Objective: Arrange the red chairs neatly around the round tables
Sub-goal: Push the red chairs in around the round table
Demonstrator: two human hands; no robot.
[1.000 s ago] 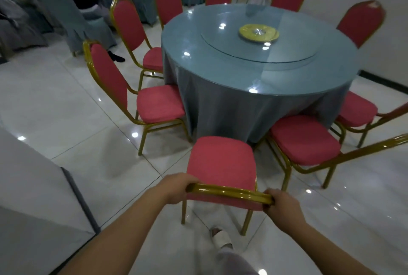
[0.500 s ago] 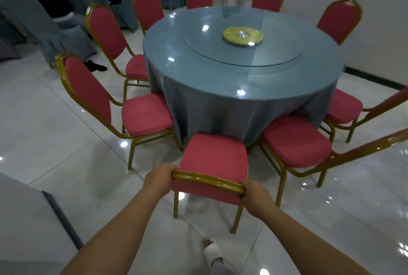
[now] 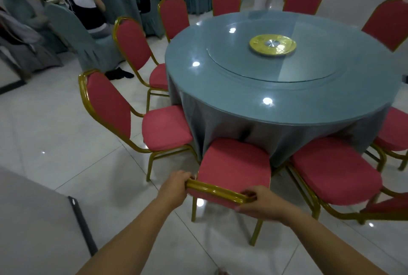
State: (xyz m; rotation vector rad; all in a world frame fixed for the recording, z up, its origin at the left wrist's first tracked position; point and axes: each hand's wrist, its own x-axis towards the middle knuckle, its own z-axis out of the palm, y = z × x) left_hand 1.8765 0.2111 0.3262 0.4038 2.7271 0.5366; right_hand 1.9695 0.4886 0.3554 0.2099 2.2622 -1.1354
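Both grips are on the gold top rail of the red chair [image 3: 236, 164] at the round desk's [image 3: 287, 106] 6 o'clock. The left grip [image 3: 174, 188] is curled round the rail's left end and the right grip [image 3: 262, 204] is wrapped over the right end. The seat front is touching the blue-grey cloth. A second chair [image 3: 165, 129] sits at 8 o'clock and a third chair [image 3: 333, 171] at 4, with more round the far side. A yellow disc [image 3: 272, 45] sits mid glass turntable [image 3: 254, 69].
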